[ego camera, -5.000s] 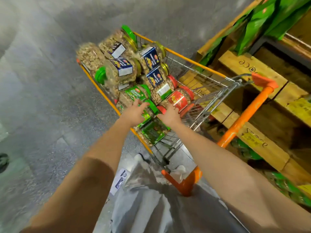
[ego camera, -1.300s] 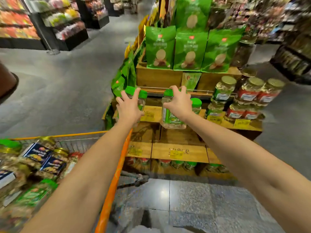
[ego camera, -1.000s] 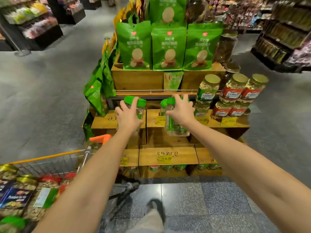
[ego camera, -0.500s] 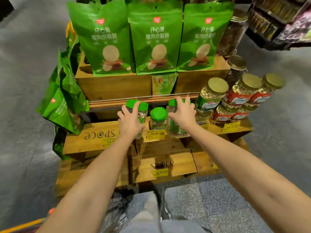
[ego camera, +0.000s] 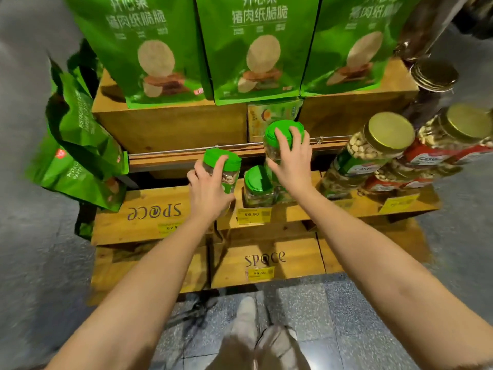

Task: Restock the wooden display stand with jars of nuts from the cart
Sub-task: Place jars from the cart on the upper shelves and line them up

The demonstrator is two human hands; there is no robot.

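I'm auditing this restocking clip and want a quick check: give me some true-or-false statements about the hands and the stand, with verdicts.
1. The left hand grips the left green-lidded jar. True.
2. The right hand rests empty on the shelf. False: the right hand grips the raised green-lidded jar.
3. A third green-lidded jar stands on the wooden stand between the hands. True.
4. The jars at the right have red lids. False: the cashew jars have gold lids.
5. Green bags stand on the top crate. True.

Display stand [ego camera: 165,129]: matt bare wood.
Snack bags [ego camera: 256,36]: glossy green film.
Green-lidded jars [ego camera: 257,194]: clear plastic, smooth green lids.
Cashew jar lid [ego camera: 389,132]: gold metal.
Floor [ego camera: 333,316]: polished speckled stone.
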